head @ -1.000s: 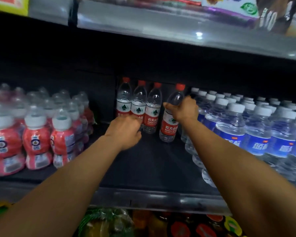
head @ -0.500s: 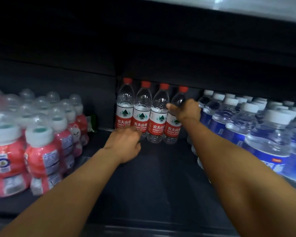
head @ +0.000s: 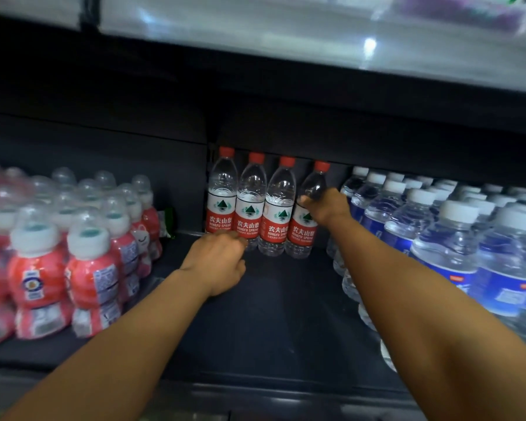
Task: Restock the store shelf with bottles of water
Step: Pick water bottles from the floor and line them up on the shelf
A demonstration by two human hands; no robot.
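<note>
At frame centre we see four red-capped water bottles [head: 249,205] upright at the back of a dark shelf [head: 286,314]. Our right hand [head: 328,206] grips the rightmost bottle [head: 312,208]; our left hand [head: 222,259], fingers curled, touches the second bottle's base; its grip we cannot tell.

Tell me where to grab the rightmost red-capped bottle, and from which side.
Grip the rightmost red-capped bottle at its narrow shoulder above the label, coming from the front right, where the right hand already holds it. Its left flank touches the neighbouring bottle, and blue-label bottles crowd the right.
</note>
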